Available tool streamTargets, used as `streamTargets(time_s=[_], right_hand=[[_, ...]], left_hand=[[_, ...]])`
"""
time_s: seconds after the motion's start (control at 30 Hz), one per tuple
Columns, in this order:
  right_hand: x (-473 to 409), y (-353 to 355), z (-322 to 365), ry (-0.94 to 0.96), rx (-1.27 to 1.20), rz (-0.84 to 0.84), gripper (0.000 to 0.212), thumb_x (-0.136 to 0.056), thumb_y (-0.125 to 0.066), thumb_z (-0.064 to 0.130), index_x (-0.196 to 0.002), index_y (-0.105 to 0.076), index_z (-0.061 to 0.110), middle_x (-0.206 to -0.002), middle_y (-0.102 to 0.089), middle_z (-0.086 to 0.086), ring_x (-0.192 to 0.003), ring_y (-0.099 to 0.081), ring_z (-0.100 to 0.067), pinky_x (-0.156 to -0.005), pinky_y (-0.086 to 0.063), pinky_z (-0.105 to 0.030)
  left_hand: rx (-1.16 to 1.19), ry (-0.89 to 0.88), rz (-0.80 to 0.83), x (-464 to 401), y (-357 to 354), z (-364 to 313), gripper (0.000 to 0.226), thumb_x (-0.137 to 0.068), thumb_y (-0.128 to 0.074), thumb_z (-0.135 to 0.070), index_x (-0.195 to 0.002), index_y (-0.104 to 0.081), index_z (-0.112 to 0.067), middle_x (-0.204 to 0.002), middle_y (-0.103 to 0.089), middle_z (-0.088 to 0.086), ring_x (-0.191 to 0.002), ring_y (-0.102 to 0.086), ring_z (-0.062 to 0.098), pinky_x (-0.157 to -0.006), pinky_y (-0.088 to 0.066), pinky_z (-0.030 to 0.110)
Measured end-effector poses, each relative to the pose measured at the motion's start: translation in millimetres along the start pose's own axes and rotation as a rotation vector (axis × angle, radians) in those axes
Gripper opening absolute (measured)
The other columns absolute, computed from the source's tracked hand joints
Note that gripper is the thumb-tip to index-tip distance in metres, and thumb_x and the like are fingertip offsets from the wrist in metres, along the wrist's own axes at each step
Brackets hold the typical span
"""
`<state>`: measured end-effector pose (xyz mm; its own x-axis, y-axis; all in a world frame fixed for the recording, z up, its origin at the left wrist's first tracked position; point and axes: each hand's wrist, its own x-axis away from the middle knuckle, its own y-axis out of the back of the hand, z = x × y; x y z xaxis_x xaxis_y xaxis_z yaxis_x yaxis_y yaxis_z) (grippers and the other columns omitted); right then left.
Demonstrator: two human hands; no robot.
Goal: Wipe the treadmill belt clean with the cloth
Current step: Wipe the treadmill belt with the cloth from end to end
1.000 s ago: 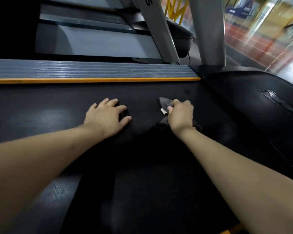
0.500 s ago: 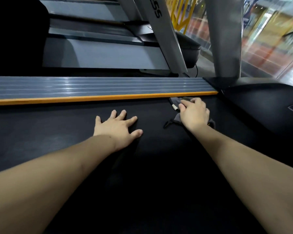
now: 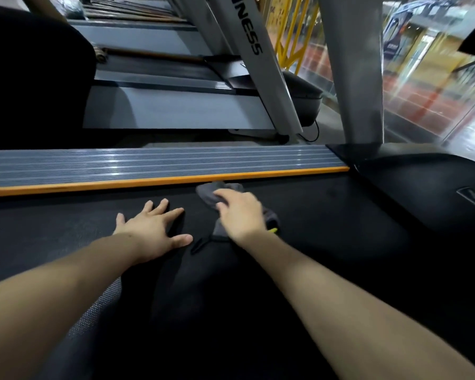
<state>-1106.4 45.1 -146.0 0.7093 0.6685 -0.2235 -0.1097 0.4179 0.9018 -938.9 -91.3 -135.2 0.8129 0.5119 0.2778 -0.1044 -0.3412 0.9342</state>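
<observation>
Cloth (image 3: 209,196) sits at the belt's (image 3: 327,229) far edge, right against the orange strip (image 3: 148,182), pinned flat under the right hand (image 3: 240,215), fingers laid over it, not clearly curled. Left hand (image 3: 151,231) is spread wide, palm down on the belt beside it. Looks soft and floppy, probably bunches up, so press down on the middle. Plenty of bare belt left and right to sweep; motor cover (image 3: 422,193) blocks the right end.

belt: black treadmill belt (image 3: 327,231), fills the lower frame
on it: grey cloth (image 3: 211,194), upper centre; left hand (image 3: 151,231) flat
</observation>
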Motion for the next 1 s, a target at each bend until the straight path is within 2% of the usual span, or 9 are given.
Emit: streamTargets(time_s=[0.13,0.2,0.37,0.5,0.63,0.77,0.83,0.9,1.0], right_hand=[[4.6,-1.6,-7.2,0.185,0.07,0.014,0.034,-0.097,-0.05,0.04,-0.13,-0.056,0.038,-0.14,-0.052,0.014,-0.129,-0.046,-0.017,-0.103,-0.041,-0.042],[-1.8,9.6,-45.6,0.208,0.152,-0.052,0.033,-0.094,-0.05,0.038,-0.126,-0.056,0.041,-0.136,-0.054,0.018,-0.12,-0.055,-0.02,-0.095,-0.049,-0.04],[-20.2,47.1,-142.0,-0.225,0.174,-0.136,0.034,-0.097,-0.045,0.034,-0.129,-0.057,0.035,-0.14,-0.052,0.014,-0.115,-0.053,-0.032,-0.096,-0.044,-0.043],[-11.3,12.8,-66.7,0.031,0.191,-0.158,0.028,-0.094,-0.054,0.015,-0.118,-0.067,0.015,-0.124,-0.066,-0.002,-0.119,-0.057,-0.025,-0.091,-0.04,-0.047],[7.2,-29.2,23.2,0.217,0.018,-0.033,0.029,-0.095,-0.051,0.03,-0.122,-0.063,0.029,-0.132,-0.059,0.009,-0.111,-0.046,-0.028,-0.094,-0.039,-0.043],[-7.4,-7.6,-21.4,0.345,0.068,-0.104,0.026,-0.089,-0.059,0.02,-0.113,-0.07,0.023,-0.117,-0.069,0.003,-0.105,-0.055,-0.028,-0.092,-0.047,-0.041],[-30.2,14.7,-86.7,0.204,0.163,-0.211,0.022,-0.085,-0.061,0.012,-0.103,-0.073,0.018,-0.108,-0.072,-0.005,-0.1,-0.063,-0.032,-0.089,-0.05,-0.044],[-34.9,31.5,-132.3,-0.094,0.203,-0.224,0.026,-0.091,-0.057,0.017,-0.112,-0.07,0.02,-0.12,-0.067,-0.005,-0.108,-0.059,-0.032,-0.093,-0.043,-0.04],[-24.7,23.8,-113.1,-0.242,0.202,-0.233,0.028,-0.096,-0.05,0.024,-0.118,-0.067,0.025,-0.124,-0.063,0.0,-0.107,-0.053,-0.03,-0.09,-0.036,-0.037]], left_hand=[[-0.032,0.016,0.024,3.3,4.3,7.8,0.096,-0.079,-0.04,-0.088,-0.157,-0.003,-0.047,-0.168,0.011,-0.012,-0.154,0.011,0.014,-0.119,-0.005,0.065],[-0.066,0.048,0.059,7.5,9.0,16.3,0.1,-0.071,-0.04,-0.095,-0.154,-0.001,-0.055,-0.167,0.012,-0.016,-0.154,0.012,0.015,-0.116,-0.007,0.069],[-0.024,0.061,0.104,7.9,10.0,14.0,0.097,-0.073,-0.049,-0.089,-0.152,-0.002,-0.06,-0.166,0.015,-0.018,-0.153,0.017,0.017,-0.111,-0.006,0.078],[-0.009,0.057,0.094,9.3,7.8,14.6,0.096,-0.074,-0.048,-0.089,-0.152,-0.001,-0.059,-0.165,0.016,-0.018,-0.153,0.018,0.017,-0.11,-0.002,0.079],[-0.021,0.055,0.069,10.2,5.4,17.6,0.097,-0.075,-0.046,-0.089,-0.153,0.0,-0.056,-0.165,0.016,-0.018,-0.153,0.017,0.015,-0.111,-0.003,0.078],[-0.012,0.056,0.061,9.5,4.7,17.7,0.101,-0.073,-0.047,-0.09,-0.155,0.0,-0.053,-0.165,0.016,-0.02,-0.153,0.017,0.013,-0.112,-0.002,0.077],[-0.013,0.06,0.073,8.4,4.8,17.8,0.102,-0.073,-0.046,-0.09,-0.154,0.002,-0.053,-0.165,0.017,-0.02,-0.153,0.018,0.014,-0.111,-0.002,0.078],[-0.027,0.059,0.086,7.2,4.7,17.4,0.102,-0.073,-0.045,-0.091,-0.154,0.004,-0.054,-0.164,0.018,-0.02,-0.153,0.018,0.015,-0.111,-0.001,0.078],[-0.031,0.061,0.097,6.8,4.0,18.2,0.101,-0.073,-0.044,-0.091,-0.153,0.005,-0.055,-0.164,0.019,-0.019,-0.152,0.02,0.015,-0.11,0.0,0.079]])
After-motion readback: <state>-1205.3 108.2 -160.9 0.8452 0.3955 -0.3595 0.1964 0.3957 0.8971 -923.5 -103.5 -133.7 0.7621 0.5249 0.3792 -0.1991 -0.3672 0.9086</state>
